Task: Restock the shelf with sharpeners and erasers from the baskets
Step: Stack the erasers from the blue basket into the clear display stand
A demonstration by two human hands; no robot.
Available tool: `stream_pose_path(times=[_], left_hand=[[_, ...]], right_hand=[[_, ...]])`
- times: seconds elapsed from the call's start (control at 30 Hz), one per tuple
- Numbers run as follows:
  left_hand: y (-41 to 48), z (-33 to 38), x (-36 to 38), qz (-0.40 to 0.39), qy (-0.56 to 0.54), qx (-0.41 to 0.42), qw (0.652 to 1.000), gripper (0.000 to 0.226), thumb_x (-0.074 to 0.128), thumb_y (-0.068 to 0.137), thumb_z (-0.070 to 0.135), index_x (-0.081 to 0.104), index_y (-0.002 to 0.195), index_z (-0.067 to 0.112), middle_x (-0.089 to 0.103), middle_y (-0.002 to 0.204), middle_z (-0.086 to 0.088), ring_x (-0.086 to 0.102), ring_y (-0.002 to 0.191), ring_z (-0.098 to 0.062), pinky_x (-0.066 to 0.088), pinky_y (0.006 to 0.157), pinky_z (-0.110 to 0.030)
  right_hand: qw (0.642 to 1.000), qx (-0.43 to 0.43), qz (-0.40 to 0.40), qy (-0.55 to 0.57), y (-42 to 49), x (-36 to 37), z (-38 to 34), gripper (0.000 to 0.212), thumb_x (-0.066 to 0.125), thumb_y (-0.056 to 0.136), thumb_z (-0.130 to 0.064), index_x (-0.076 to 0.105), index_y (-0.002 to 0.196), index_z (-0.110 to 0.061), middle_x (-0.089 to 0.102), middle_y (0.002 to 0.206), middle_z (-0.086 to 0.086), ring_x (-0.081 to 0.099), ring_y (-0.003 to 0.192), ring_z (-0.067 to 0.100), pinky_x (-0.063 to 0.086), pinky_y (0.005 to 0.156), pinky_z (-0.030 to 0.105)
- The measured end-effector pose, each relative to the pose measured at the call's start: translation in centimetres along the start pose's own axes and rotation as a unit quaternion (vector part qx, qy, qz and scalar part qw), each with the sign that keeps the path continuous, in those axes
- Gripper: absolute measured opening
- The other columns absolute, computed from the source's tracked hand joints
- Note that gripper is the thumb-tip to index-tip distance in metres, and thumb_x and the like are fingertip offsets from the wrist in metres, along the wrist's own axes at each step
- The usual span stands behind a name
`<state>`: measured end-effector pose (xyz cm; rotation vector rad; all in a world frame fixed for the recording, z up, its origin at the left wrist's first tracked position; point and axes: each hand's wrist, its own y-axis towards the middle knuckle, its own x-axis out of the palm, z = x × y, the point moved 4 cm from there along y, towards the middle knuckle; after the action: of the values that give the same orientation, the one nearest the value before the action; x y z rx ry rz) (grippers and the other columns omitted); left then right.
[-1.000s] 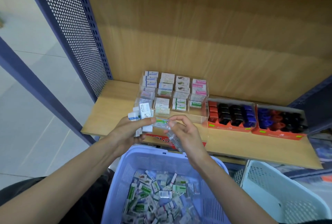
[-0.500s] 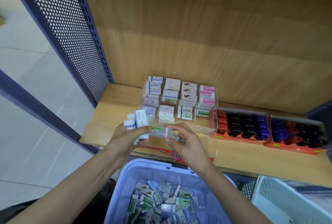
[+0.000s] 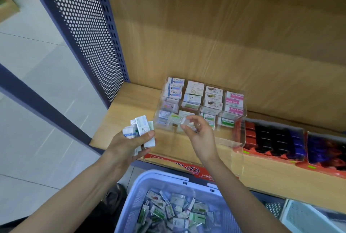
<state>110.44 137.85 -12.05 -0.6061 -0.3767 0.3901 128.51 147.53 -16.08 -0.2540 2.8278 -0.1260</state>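
Erasers (image 3: 142, 129) in a small bunch sit gripped in the left hand (image 3: 127, 146), thumb pressed across them, just in front of the shelf (image 3: 127, 105). The right hand (image 3: 201, 136) pinches one small eraser (image 3: 184, 121) between thumb and curled fingers over the clear organiser (image 3: 224, 139), above its front row. More packets lie loose in the blue basket (image 3: 161, 176) below

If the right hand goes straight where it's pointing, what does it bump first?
Probably the clear tray, at its front pockets. The right hand, pinching an eraser, looks close; depth is unclear.
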Motion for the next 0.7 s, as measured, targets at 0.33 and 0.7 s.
stream_pose_path(times=[0.33, 0.7], left_hand=[[-0.5, 1.0, -0.6, -0.006, -0.035, 0.008, 0.999, 0.044, 0.074, 0.059, 0.02, 0.067, 0.103, 0.016, 0.074, 0.095, -0.002, 0.071, 0.088, -0.016, 0.053, 0.056, -0.018], [-1.1, 0.9, 0.1, -0.011, -0.03, -0.001, 0.999, 0.048, 0.075, 0.06, 0.02, 0.066, 0.107, 0.013, 0.071, 0.107, -0.009, 0.066, 0.104, -0.024, 0.055, 0.059, -0.018]], right_hand=[[0.964, 0.003, 0.021, -0.265, 6.2, 4.5, 1.7, 0.029, 0.072, 0.081, -0.031, 0.065, 0.108, -0.029, 0.04, 0.119, 0.001, 0.059, 0.093, 0.018, 0.045, 0.081, 0.023], [0.997, 0.03, -0.006, -0.075, 4.4, 2.5, 0.8, 0.037, 0.043, 0.089, 0.003, 0.042, 0.121, -0.016, 0.042, 0.125, 0.003, 0.048, 0.113, 0.017, 0.037, 0.083, 0.019]])
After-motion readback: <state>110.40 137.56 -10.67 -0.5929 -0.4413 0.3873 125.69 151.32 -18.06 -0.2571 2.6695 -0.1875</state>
